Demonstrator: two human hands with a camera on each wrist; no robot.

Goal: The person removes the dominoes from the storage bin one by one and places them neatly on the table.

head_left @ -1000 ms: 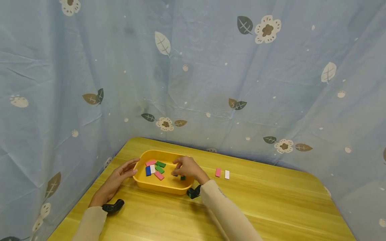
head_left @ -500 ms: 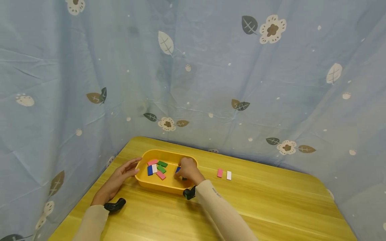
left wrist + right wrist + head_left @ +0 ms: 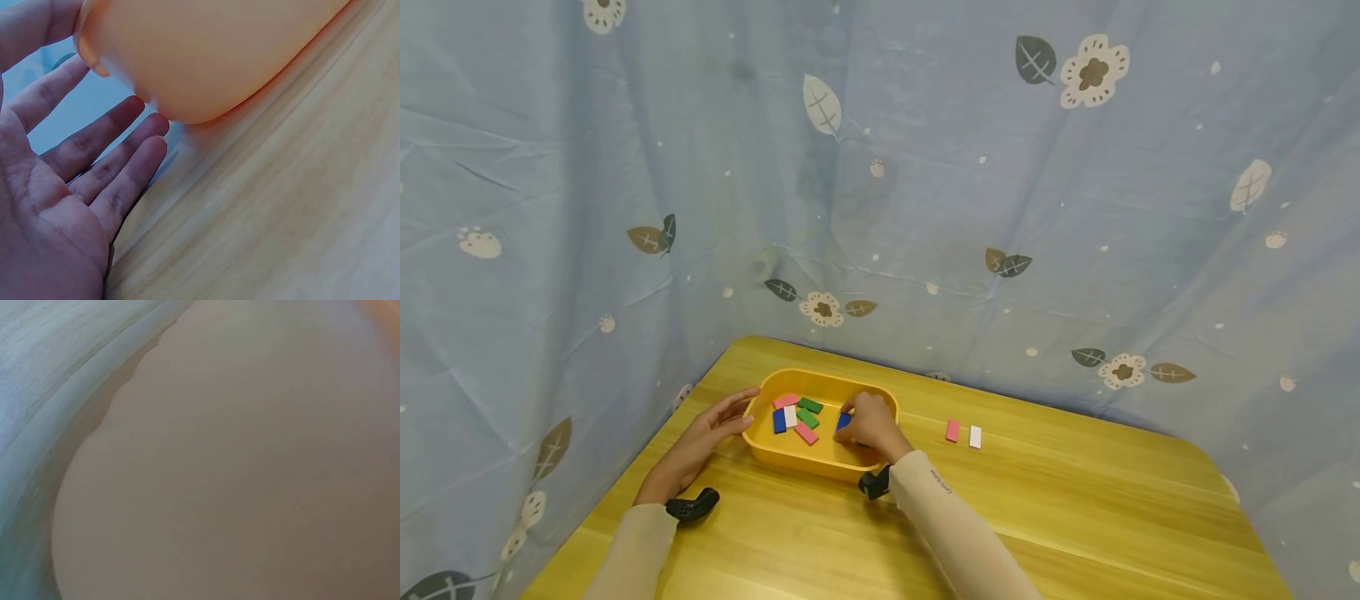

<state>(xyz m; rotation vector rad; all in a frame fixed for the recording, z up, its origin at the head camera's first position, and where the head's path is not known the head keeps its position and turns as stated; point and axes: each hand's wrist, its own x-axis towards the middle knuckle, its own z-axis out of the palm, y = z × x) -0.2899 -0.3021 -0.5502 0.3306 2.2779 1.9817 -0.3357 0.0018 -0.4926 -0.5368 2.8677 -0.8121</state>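
A yellow plastic bin (image 3: 805, 462) stands at the left of the table with several small flat domino blocks in it. My left hand (image 3: 711, 429) is at its left end, fingers fairly straight; in the left wrist view fingertips (image 3: 156, 125) touch or nearly touch the bin's outer wall. Inside the bin's right end, my right hand (image 3: 872, 425) has its thumb and index finger bent about a blue domino block (image 3: 844, 422), seemingly pinching it. The right wrist view shows mostly the bin's wall (image 3: 219, 462), hiding the fingers there.
In the bin's left half lie pink (image 3: 807, 433), green (image 3: 808, 418), white (image 3: 790, 416) and blue blocks (image 3: 779, 422). On the table right of the bin are a pink block (image 3: 952, 431) and a white block (image 3: 975, 437). A patterned curtain (image 3: 925, 167) hangs behind.
My right hand has lowered into the bin's right end, its thumb and finger closing about the blue domino block. The left hand stays at the bin's left end. The view has shifted slightly.
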